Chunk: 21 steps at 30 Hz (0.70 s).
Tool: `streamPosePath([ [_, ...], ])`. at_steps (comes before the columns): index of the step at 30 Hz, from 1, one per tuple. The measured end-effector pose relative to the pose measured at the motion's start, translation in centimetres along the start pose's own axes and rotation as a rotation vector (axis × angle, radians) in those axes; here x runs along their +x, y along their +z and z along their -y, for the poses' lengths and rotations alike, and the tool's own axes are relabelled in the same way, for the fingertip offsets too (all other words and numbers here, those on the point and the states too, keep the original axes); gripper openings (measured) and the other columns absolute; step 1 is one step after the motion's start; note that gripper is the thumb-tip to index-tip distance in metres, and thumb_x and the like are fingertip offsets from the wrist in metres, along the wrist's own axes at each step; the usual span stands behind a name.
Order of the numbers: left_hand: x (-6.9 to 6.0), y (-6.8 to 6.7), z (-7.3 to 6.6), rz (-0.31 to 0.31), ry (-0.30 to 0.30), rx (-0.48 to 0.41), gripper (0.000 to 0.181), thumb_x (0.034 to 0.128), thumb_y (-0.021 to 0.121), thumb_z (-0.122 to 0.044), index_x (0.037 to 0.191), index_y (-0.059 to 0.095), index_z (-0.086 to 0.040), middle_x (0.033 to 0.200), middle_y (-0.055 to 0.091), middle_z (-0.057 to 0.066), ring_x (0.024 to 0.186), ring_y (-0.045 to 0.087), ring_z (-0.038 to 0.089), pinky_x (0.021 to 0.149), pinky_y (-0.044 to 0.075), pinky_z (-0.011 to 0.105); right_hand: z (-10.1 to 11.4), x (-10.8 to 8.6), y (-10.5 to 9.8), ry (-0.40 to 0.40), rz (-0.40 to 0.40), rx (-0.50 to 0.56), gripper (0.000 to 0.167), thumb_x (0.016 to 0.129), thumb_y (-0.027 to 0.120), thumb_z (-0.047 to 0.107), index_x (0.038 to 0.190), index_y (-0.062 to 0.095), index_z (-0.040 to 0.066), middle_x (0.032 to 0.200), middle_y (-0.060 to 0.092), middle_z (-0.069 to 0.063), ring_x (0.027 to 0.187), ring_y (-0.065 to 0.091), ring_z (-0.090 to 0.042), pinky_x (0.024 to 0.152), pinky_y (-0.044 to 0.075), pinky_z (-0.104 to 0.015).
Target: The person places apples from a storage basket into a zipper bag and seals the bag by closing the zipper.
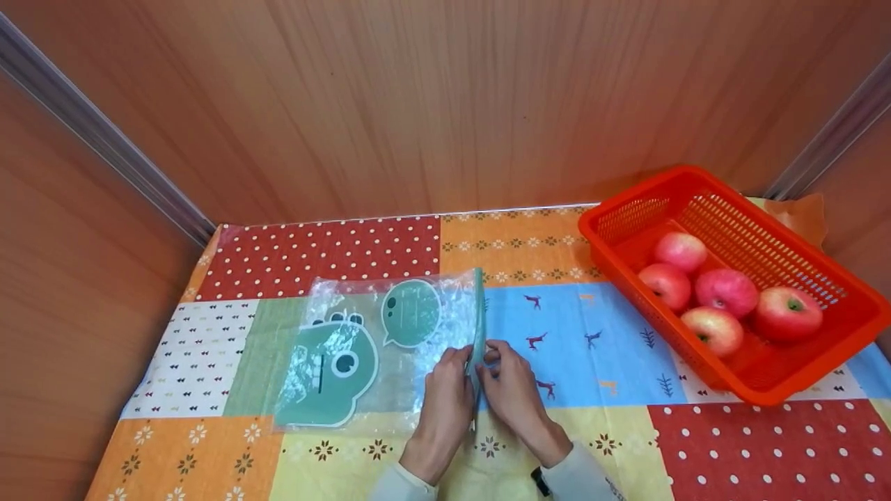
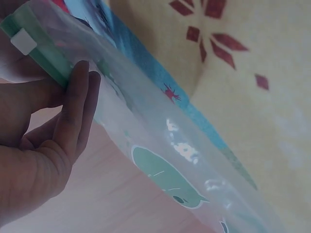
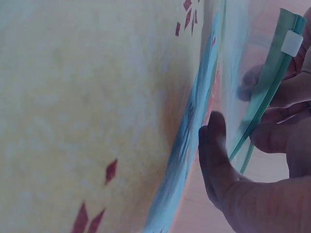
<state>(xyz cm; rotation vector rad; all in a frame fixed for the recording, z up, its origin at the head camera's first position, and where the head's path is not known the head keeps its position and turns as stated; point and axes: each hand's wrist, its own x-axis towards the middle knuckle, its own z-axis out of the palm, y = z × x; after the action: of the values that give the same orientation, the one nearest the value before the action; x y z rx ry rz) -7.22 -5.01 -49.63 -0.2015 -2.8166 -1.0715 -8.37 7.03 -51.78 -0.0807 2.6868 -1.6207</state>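
Observation:
A clear slider zip bag [image 1: 407, 369] lies flat on the cloth, printed with a green cartoon creature and a speech bubble. Its green zip strip [image 1: 479, 306] runs along the right side and is lifted at the near part. My left hand [image 1: 449, 396] pinches the bag just beside this strip, thumb against fingers. On the other side, my right hand [image 1: 515, 390] has its fingers curled at the strip, with the thumb [image 3: 269, 136] touching it. A white slider [image 3: 292, 43] sits near one end of the strip. The two strip edges part slightly by the right thumb.
At the right stands a red plastic basket [image 1: 769, 386] with several apples [image 1: 726, 292] in it. A patchwork-patterned cloth [image 1: 334, 243] covers the table. Wood-grain panels [image 1: 418, 104] rise behind and at both sides.

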Motion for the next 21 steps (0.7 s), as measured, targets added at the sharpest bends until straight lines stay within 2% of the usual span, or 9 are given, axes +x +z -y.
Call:
streamPosePath([
  [6,-0.1,-0.3,-0.3,0.018,-0.005,-0.047,0.040,0.0910,0.065,0.019,0.129,0.068,0.008,0.108,0.071,0.017,0.101,0.075,0.033,0.088,0.062,0.046,-0.1,0.2,-0.5,0.014,-0.013,0.038,0.037,0.095,0.064,-0.007,0.131,0.059,-0.013,0.109,0.072,-0.024,0.094,0.075,-0.035,0.082,0.062,-0.050],
  [11,0.1,-0.4,-0.4,-0.008,0.010,-0.106,0.044,0.0880,0.065,0.021,0.129,0.067,0.007,0.107,0.071,0.016,0.092,0.072,0.028,0.078,0.063,0.038,-0.2,0.5,-1.0,0.027,-0.027,0.057,0.039,0.093,0.065,-0.010,0.131,0.060,-0.013,0.108,0.073,-0.023,0.091,0.075,-0.034,0.079,0.063,-0.049],
  [16,0.9,-0.8,-0.6,0.034,-0.056,-0.173,0.044,0.0889,0.068,0.017,0.131,0.065,0.005,0.102,0.069,0.012,0.076,0.063,0.017,0.067,0.058,0.030,-0.3,0.6,-1.1,0.028,-0.038,0.057,0.039,0.092,0.068,-0.011,0.130,0.060,-0.013,0.107,0.073,-0.023,0.089,0.075,-0.034,0.080,0.062,-0.050],
  [21,2.1,-1.3,-0.6,0.089,-0.135,-0.190,0.037,0.0916,0.070,0.012,0.128,0.066,0.006,0.093,0.065,0.009,0.071,0.059,0.014,0.060,0.054,0.026,-0.5,0.7,-1.1,0.040,-0.039,0.045,0.040,0.091,0.069,-0.012,0.130,0.061,-0.012,0.107,0.074,-0.023,0.087,0.075,-0.033,0.080,0.062,-0.050],
])
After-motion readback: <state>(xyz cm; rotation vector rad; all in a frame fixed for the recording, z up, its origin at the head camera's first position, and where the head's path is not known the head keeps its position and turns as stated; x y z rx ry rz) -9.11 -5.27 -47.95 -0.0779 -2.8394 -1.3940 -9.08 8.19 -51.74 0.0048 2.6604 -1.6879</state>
